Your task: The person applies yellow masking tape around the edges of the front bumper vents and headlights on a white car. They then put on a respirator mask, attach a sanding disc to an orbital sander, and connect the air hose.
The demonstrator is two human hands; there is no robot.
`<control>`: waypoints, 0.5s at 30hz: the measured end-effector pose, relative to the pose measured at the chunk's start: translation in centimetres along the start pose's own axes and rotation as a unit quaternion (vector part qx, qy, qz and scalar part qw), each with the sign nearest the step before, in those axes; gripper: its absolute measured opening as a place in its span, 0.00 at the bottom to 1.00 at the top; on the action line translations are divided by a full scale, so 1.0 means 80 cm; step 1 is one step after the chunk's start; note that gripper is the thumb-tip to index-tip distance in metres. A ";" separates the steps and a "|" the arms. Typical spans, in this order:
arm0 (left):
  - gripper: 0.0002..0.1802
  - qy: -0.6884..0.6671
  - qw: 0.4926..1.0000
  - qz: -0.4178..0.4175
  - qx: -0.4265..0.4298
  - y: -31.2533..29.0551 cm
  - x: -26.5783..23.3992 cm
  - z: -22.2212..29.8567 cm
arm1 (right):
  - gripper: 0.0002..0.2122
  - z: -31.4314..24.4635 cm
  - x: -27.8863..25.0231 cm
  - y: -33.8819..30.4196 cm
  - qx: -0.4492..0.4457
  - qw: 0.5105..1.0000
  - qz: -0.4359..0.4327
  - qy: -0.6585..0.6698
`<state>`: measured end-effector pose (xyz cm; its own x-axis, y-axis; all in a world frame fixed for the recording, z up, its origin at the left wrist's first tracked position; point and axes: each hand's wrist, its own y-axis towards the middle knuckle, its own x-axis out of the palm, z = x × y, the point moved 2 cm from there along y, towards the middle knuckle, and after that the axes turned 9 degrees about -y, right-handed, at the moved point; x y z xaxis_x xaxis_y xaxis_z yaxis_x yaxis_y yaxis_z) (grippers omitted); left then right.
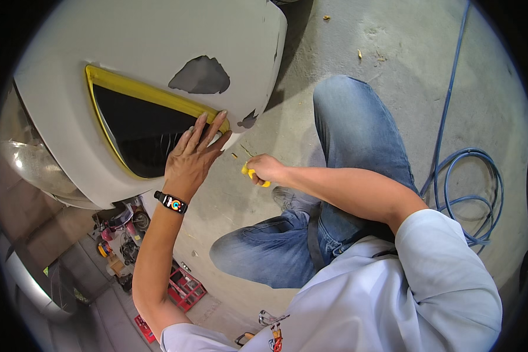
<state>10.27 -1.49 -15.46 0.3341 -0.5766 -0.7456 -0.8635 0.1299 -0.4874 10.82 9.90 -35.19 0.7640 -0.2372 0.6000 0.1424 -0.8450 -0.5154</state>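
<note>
Far left: clear, curved headlight lens (pixel 38 167) beside the pale grey painted car bumper (pixel 129 35). Set in the bumper, a glossy black triangular panel (pixel 135 129), framed by a bright yellow tape border (pixel 141 88). The left hand (pixel 190 158) lies open, fingers spread, fingertips on the border's narrow right corner. Step in hand, as judged: steadying or pressing the tape there; the next move seems to call for light, even pressure along that edge. Bumper's edge falls just past the fingers. Between the hands, grey concrete floor (pixel 346 41) shows, giving the right arm sideways room. The right hand (pixel 267 169) is closed around a small bright yellow object (pixel 251 174), kind unclear, apart from the bumper. Right: blue denim-clad knee (pixel 358 123) limits elbow travel; beyond it, coiled blue hose (pixel 450 88).
</note>
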 end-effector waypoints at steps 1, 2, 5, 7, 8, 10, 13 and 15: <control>0.29 0.002 1.000 -0.004 0.002 0.000 -0.003 0.000 | 0.15 -0.005 0.005 -0.012 -0.087 0.996 0.001 -0.005; 0.28 0.006 1.000 -0.003 0.007 0.000 -0.008 0.000 | 0.15 -0.013 0.006 -0.025 -0.139 0.990 0.013 -0.033; 0.27 -0.062 0.998 0.012 0.001 -0.003 -0.033 0.000 | 0.18 -0.039 -0.004 -0.073 -0.234 0.965 0.027 -0.115; 0.26 -0.153 0.985 0.059 -0.061 -0.008 -0.055 0.009 | 0.21 -0.057 -0.010 -0.104 -0.335 0.919 0.092 -0.184; 0.25 -0.208 0.966 0.099 -0.115 -0.011 -0.067 0.015 | 0.21 -0.067 -0.010 -0.117 -0.411 0.871 0.155 -0.222; 0.24 -0.360 0.892 0.203 -0.184 -0.009 -0.082 0.024 | 0.24 -0.080 -0.012 -0.133 -0.499 0.805 0.215 -0.239; 0.17 -0.634 0.712 0.126 -0.272 -0.005 -0.085 0.036 | 0.29 -0.088 -0.011 -0.139 -0.542 0.787 0.215 -0.201; 0.14 -0.660 0.676 0.161 -0.285 0.000 -0.090 0.041 | 0.30 -0.091 -0.013 -0.141 -0.565 0.766 0.240 -0.193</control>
<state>9.14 5.29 -11.58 -0.1847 0.6792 -0.7103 -0.8512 -0.4719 -0.2299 3.81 16.17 -25.58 0.7183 -0.6747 0.1697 -0.6811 -0.6323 0.3692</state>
